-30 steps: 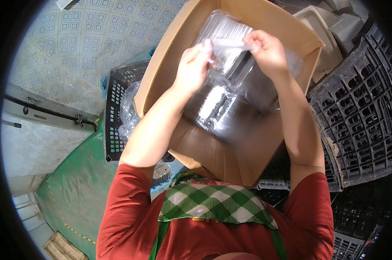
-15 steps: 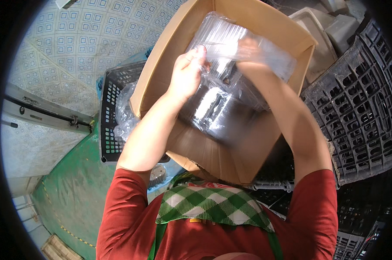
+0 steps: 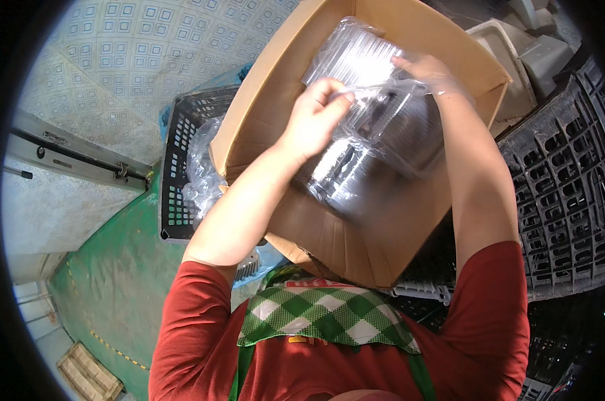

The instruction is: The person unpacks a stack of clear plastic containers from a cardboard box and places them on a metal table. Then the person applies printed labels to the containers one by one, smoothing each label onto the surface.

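A cardboard box (image 3: 255,73) holds stacks of clear ribbed plastic items (image 3: 337,57) and crumpled clear plastic bagging (image 3: 409,144). My left hand (image 3: 316,117), over the middle of the box, pinches the edge of a clear plastic bag (image 3: 369,90) between thumb and fingers. My right hand (image 3: 428,72) reaches to the back right of that same bag, fingers stretched toward the top stack and partly veiled by film. A dark, glossy wrapped bundle (image 3: 336,180) lies lower in the box; its contents are unclear.
A black plastic crate (image 3: 176,194) with crumpled clear plastic (image 3: 202,157) stands left of the box. Black crates (image 3: 563,194) and a pale plastic tub (image 3: 496,50) are on the right. A green floor (image 3: 108,294), wooden pallet (image 3: 88,374) and metal door edge (image 3: 81,152) lie left.
My left hand has moved right and toward me, still pinching the bag. My right hand, blurred half a second ago, has moved up and right, its fingers extended over the stack.
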The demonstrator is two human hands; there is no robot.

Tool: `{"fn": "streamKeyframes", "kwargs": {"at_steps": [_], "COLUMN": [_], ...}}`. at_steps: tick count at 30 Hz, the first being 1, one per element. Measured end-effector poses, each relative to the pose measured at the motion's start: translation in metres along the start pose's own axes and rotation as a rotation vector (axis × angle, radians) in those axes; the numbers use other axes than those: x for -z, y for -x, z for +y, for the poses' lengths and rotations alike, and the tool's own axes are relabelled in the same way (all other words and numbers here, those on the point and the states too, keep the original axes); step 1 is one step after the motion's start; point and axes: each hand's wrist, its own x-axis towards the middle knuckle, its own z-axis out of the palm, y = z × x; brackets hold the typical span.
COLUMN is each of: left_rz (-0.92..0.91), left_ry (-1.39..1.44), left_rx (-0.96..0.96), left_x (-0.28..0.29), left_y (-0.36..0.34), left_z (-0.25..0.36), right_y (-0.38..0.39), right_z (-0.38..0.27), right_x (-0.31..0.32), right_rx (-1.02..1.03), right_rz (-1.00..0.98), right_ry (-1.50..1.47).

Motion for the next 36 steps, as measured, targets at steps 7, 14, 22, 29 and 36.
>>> {"fn": "streamKeyframes", "kwargs": {"at_steps": [7, 14, 22, 29, 36], "left_rz": [0.306, 0.026, -0.006, -0.007, 0.054], "left_ry": [0.102, 0.565, 0.520, 0.508, 0.393], "left_rx": [1.018, 0.811, 0.678, 0.455, 0.330], "left_x": [0.016, 0.016, 0.015, 0.017, 0.023], "left_y": [-0.012, 0.004, 0.016, 0.032, 0.072], "left_z": [-0.074, -0.111, -0.052, 0.015, 0.033], "right_y": [0.019, 0.036, 0.060, 0.108, 0.136], "right_z": [-0.012, -0.041, -0.052, -0.074, -0.088], "right_x": [0.006, 0.020, 0.059, 0.092, 0.099], "right_rx": [0.036, 0.108, 0.052, 0.236, 0.215], "right_rz": [0.080, 0.268, 0.368, 0.414, 0.369], "right_ry": [-0.047, -0.011, 0.026, -0.404, -0.438]}}
